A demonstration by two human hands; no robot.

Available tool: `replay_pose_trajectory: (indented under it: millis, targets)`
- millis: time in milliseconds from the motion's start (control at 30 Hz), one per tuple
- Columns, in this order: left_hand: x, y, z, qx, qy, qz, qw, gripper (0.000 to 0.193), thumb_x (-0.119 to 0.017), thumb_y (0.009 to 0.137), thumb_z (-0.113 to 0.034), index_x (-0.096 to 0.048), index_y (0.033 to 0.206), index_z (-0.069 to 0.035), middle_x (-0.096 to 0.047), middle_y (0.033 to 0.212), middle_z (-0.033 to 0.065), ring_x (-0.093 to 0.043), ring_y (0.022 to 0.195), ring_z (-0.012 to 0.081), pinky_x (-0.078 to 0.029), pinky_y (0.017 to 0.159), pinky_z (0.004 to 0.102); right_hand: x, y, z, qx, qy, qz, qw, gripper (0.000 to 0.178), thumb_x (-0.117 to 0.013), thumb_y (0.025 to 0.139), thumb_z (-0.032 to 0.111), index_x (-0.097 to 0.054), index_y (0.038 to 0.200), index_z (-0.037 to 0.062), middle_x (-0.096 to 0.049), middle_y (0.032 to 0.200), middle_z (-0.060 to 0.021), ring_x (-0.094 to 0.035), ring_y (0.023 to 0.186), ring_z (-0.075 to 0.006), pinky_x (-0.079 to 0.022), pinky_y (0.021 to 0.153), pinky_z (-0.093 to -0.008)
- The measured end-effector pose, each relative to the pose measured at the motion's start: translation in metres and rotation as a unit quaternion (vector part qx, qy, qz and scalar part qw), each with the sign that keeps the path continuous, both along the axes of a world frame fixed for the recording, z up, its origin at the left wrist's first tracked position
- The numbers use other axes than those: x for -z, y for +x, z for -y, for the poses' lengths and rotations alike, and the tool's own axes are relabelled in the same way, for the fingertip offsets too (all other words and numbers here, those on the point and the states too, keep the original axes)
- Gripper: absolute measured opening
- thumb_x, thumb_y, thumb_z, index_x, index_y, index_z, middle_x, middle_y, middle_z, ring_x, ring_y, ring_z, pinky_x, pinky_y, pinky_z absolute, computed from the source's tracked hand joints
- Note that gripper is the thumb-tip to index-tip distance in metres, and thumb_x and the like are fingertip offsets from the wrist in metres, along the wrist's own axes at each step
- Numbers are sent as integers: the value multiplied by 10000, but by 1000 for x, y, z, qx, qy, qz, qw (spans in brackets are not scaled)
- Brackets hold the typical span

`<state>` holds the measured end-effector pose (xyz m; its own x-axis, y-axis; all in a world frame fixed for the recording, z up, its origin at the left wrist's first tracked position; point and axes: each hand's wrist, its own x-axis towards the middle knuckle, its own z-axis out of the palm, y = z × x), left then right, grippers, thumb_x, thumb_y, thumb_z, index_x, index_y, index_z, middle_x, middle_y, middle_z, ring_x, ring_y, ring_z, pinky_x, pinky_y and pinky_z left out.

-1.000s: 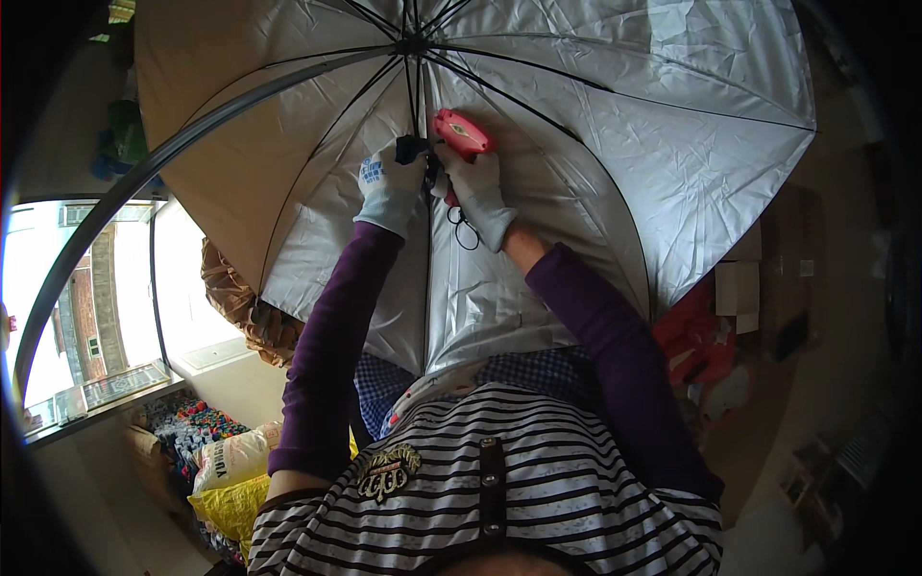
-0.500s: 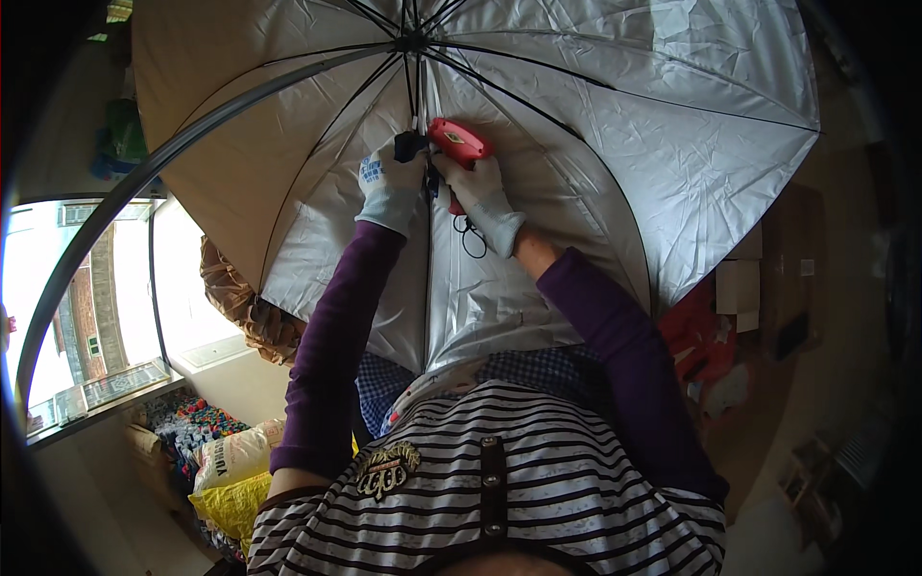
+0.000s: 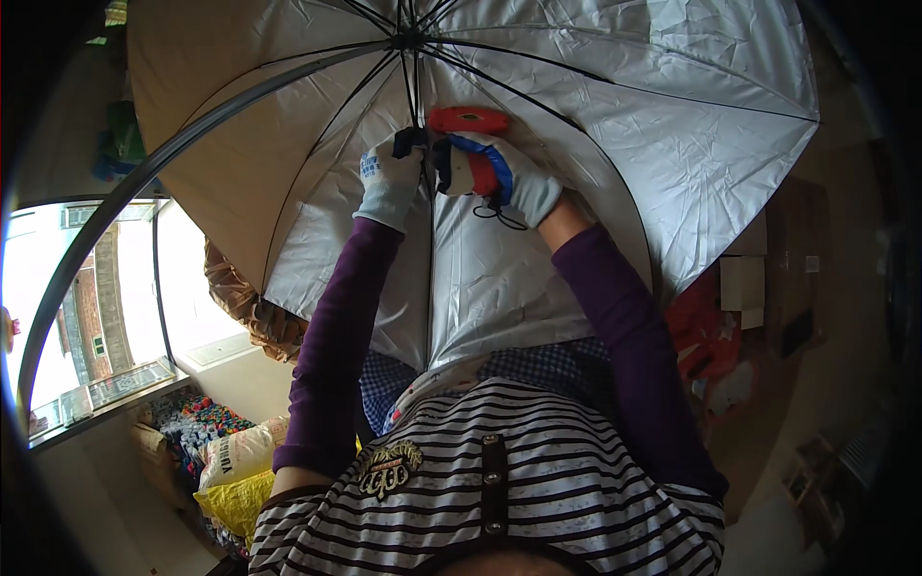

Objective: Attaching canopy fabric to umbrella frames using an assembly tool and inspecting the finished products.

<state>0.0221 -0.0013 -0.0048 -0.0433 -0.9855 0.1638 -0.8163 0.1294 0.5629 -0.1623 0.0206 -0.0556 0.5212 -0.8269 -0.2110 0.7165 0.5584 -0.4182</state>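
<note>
Tool (image 3: 490, 180), long red head (image 3: 469, 120) crosswise, right grip (image 3: 519, 178) clamped around it, left grip (image 3: 387, 173) unclear.

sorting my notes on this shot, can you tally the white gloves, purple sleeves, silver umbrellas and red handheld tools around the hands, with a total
White gloves: 2, left glove and right glove
Purple sleeves: 2, left sleeve and right sleeve
Silver umbrella: 1
Red handheld tool: 1
Total: 6

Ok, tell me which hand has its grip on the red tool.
The right hand: it holds the red tool, while the left hand, also over the silver umbrella, does not.
</note>
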Motion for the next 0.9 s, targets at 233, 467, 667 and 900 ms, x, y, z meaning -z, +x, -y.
replay_pose_trajectory:
  millis: [233, 467, 667, 900]
  targets:
    - [-13, -8, -4, -26, 6, -11, 1000, 256, -683, 793, -202, -708, 936, 8, -696, 741, 155, -680, 661, 190, -517, 629, 323, 36, -18, 22, -64, -56, 35, 996, 343, -541, 959, 236, -552, 1226, 21, -660, 1110, -82, -644, 991, -173, -530, 881, -313]
    - [-2, -3, -6, -20, 5, -69, 997, 236, -670, 777, -209, -713, 900, -12, -686, 741, 164, -671, 684, 258, -514, 650, 361, 39, -28, 20, -41, -189, -90, 977, 349, -562, 941, 206, -555, 1229, 10, -645, 1158, -81, -621, 1046, -156, -498, 924, -281]
    - [8, -2, 2, -18, -11, -55, 998, 258, -677, 747, -239, -716, 894, -31, -681, 755, 181, -673, 717, 310, -517, 674, 387, 12, 3, 7, 118, -80, -189, 972, 385, -672, 867, 225, -596, 1190, 30, -663, 1075, -51, -634, 946, -128, -508, 849, -271]
    - [5, 2, 1, -48, 4, -14, 999, 240, -705, 752, -157, -721, 928, 6, -712, 753, 121, -681, 668, 179, -518, 633, 312, -10, 28, -20, 215, -136, -339, 906, 343, -687, 842, 200, -622, 1131, 29, -666, 983, -20, -612, 873, -107, -486, 758, -262]
